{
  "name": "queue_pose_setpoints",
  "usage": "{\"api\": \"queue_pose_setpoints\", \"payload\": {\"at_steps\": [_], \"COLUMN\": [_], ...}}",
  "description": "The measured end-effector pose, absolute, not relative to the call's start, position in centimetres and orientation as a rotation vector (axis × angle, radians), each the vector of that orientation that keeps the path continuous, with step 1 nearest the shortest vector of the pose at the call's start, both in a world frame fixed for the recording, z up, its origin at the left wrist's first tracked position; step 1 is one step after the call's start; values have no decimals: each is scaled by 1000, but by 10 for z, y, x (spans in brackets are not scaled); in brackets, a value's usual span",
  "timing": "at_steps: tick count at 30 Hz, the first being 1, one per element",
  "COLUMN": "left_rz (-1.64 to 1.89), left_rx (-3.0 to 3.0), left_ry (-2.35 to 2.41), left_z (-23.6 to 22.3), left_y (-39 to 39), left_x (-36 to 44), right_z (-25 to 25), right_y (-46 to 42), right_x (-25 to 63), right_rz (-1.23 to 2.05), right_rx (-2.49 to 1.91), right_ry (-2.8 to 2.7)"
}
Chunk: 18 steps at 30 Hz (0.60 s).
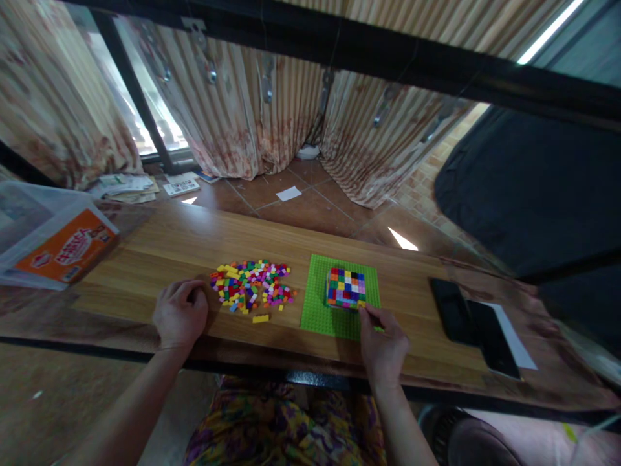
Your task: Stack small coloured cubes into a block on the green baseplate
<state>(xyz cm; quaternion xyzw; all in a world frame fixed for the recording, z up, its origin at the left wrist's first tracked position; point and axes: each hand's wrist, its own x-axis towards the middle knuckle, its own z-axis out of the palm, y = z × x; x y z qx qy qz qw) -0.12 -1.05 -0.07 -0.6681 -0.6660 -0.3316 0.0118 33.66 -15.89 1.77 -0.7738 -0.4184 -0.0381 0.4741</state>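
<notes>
- On the green plate (316, 317), I see from my remote seat the block (345, 285), built of small bricks in many colours. It sits toward the far part of the plate.
- The right hand (384, 343) has thumb and finger drawn close together at the near right corner of the block, by a small yellow piece (361, 303). I cannot tell if they grip this piece or only touch it.
- The left hand (180, 314) is loosely curled on the table (165, 239), just beside the pile (231, 274). Its palm is hidden, so I cannot tell if it holds something.
- A long yellow brick (261, 318) lies at the near side of the pile, a little apart from it.
- I judge the bricks to be light, stiff plastic, smooth and a little slippery on the sides. A small one I would take by two opposite sides, with the studs left free.
- The block should be rigid but not heavy. I would hold it low, on two opposite walls, because a pull at one top corner could loosen a piece.
- The plate looks thin and may bend, so its edge is the better place to steady it.
- Beyond the plate, on the right, lie two dark slabs (452, 310) and a white sheet (517, 343); a clear box (39, 220) stands on the far left.
</notes>
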Motion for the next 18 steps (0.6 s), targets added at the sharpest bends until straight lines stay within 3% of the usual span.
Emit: {"api": "queue_pose_setpoints", "payload": {"at_steps": [18], "left_rz": [-1047], "left_rx": [-2092], "left_ry": [-2076], "left_z": [-1], "left_y": [-10], "left_x": [-1], "right_z": [11], "right_y": [-182], "right_x": [340], "right_rz": [-124], "right_rx": [-2018], "right_ry": [-984]}}
